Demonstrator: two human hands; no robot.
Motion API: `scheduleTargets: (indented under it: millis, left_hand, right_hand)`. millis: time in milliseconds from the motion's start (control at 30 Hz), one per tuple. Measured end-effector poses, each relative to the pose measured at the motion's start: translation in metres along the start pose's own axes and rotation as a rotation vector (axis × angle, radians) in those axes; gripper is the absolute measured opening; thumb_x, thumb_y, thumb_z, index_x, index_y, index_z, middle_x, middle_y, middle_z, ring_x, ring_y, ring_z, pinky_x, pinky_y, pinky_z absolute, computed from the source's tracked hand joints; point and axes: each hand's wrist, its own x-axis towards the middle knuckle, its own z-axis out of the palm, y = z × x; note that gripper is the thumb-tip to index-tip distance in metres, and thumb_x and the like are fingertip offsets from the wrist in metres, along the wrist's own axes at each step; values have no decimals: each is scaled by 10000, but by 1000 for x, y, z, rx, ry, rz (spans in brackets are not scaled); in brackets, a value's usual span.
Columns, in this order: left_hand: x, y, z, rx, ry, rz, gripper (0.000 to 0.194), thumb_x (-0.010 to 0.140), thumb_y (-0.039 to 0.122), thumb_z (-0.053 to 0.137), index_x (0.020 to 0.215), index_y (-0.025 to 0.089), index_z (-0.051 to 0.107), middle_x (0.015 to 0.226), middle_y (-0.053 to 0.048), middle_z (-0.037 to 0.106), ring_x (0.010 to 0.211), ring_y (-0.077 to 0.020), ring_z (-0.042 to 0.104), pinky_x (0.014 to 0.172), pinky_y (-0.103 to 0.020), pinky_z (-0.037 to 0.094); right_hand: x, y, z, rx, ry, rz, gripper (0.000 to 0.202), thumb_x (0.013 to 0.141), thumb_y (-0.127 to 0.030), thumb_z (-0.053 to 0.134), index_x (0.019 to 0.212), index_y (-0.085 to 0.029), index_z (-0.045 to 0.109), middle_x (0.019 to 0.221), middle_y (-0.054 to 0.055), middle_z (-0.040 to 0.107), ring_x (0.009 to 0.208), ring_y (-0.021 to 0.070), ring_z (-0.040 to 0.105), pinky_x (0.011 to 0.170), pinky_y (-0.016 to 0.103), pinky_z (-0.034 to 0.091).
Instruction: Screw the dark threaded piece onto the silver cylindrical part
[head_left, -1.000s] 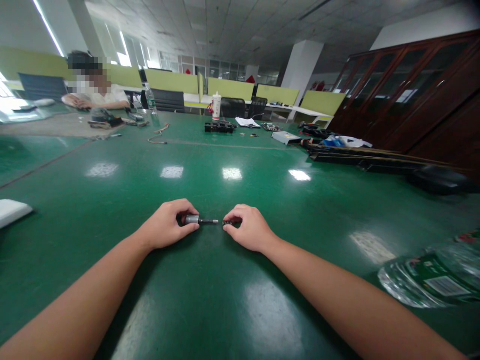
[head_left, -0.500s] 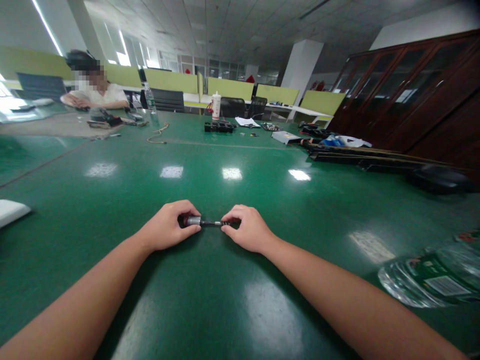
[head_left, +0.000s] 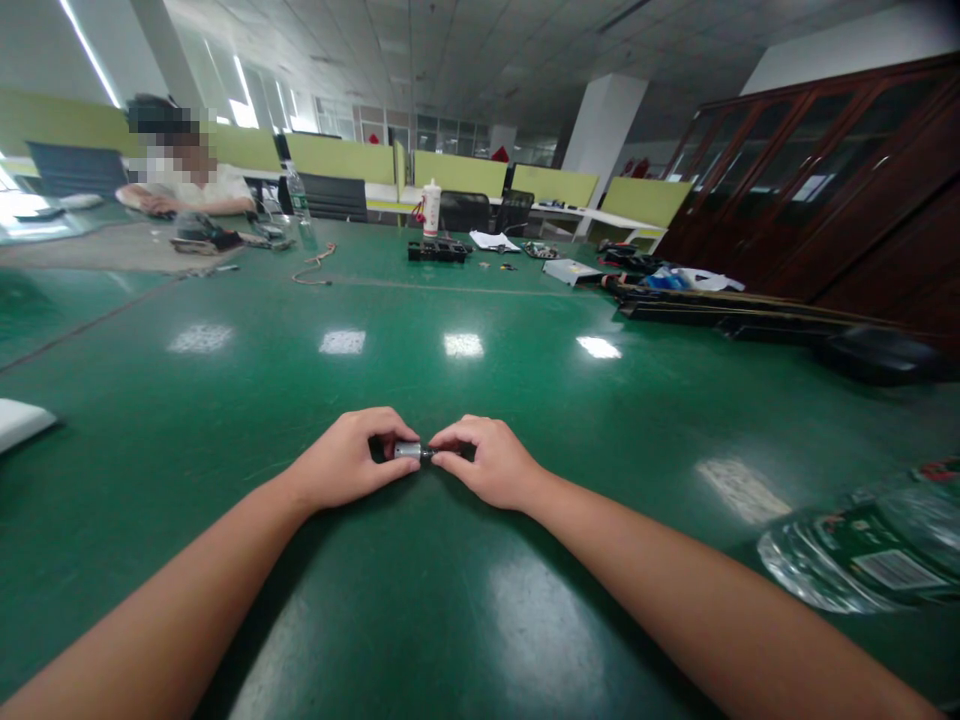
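Note:
Near the middle of the green table (head_left: 420, 570), my left hand (head_left: 356, 455) pinches a small silver cylinder (head_left: 407, 451) between thumb and fingers. Its look is that of a small motor, but its exact kind is unclear. A thin dark shaft (head_left: 427, 453) sticks out of its right end. My right hand (head_left: 487, 460) is closed on the shaft side, thumb and fingertips pressed together around a dark slim part that they mostly hide. The fingertips of both hands nearly meet, low over the tabletop.
A large clear bottle (head_left: 862, 560) lies at the right. A white object (head_left: 22, 424) sits at the left edge. Farther back are a black part (head_left: 437, 251), a white cup (head_left: 431, 210), a cord (head_left: 313, 266) and long dark pieces (head_left: 697, 308). A person (head_left: 187, 180) sits across the table.
My hands have come closer together, the left one moving right with the silver cylinder. Much less of the dark shaft shows between them, and the coiled part at my right fingertips is now hidden.

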Motion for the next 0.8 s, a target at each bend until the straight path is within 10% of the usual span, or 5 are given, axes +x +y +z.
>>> scheduleTargets:
  millis: [800]
  left_hand:
    - [0,1,2,36,-45,4,233,776,331,718,950,178,692,808,-17,653,713,-161,605,662,-255,452]
  right_hand:
    - [0,3,1,-52,-16,-107,121,764,-188,746,885,-177,750,756,24,694,725,149,581,709,278,432]
